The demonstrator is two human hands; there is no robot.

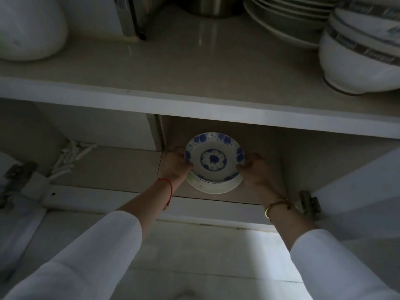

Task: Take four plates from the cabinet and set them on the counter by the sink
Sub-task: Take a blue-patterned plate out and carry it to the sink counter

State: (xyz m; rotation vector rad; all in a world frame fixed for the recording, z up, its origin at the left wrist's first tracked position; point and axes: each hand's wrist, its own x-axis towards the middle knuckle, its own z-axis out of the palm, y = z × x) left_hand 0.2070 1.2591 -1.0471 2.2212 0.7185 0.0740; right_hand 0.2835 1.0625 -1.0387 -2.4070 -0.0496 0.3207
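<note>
on the shelf above you sit stacked bowls [359, 55] at right, a steel pot [208, 6] behind, and a white rounded jar [30, 27] at left.

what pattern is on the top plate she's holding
Blue floral motifs on white, on the top plate; head view shows it.
</note>
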